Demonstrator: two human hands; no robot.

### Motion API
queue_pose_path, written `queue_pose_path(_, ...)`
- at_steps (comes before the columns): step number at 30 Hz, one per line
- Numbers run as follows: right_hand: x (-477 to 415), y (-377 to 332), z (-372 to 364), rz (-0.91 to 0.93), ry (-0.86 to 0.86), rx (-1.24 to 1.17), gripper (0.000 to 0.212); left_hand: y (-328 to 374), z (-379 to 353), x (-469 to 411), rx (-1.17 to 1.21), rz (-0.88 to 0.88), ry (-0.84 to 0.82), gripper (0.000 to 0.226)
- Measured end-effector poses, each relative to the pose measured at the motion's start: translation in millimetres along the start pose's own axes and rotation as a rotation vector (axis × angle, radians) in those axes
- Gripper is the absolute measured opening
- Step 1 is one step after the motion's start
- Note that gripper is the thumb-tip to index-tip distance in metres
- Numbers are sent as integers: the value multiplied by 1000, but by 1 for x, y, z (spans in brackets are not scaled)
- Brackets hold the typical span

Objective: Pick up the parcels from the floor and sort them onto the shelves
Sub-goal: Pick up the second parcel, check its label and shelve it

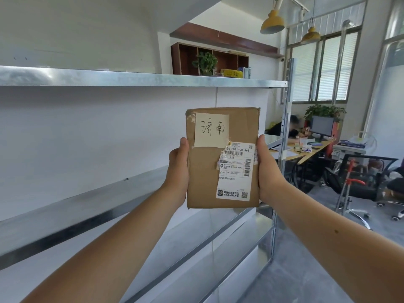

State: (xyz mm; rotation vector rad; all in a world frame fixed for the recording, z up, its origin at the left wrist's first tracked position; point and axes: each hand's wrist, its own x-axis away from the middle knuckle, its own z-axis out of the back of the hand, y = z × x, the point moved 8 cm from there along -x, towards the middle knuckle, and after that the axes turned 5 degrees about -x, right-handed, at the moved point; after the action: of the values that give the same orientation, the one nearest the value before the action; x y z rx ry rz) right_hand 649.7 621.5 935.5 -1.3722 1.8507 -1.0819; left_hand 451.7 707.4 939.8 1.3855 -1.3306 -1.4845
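A flat, rectangular brown cardboard parcel [205, 171] is standing upright in mid-air, its broad face turned toward the viewer, in front of the bare galvanised metal shelves [140, 78]. A pale yellow note with two handwritten Chinese characters is sticking to its upper left, and a white printed shipping label with barcodes is covering its lower right. Its taped corners are looking creased.
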Motion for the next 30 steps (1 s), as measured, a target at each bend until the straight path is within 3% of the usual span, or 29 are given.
queue_pose_path(8, -37, -27, 63, 0, 41, -8, 79, -22, -72, -30, -11, 29, -43, 125)
queue_pose_path(13, -64, -44, 102, -3, 54, -19, 72, -36, -114, -49, -20, 56, -23, 125)
queue_pose_path(17, -83, -54, 130, -22, 59, -23, 69, -55, -141, -62, 3, 99, 39, 116)
queue_pose_path(24, -114, -68, 177, -39, 44, -27, 67, -67, -191, -66, -1, 137, 116, 77)
queue_pose_path(30, -141, -72, 208, -59, 4, -62, 76, -81, -220, -81, -54, 184, 104, 73)
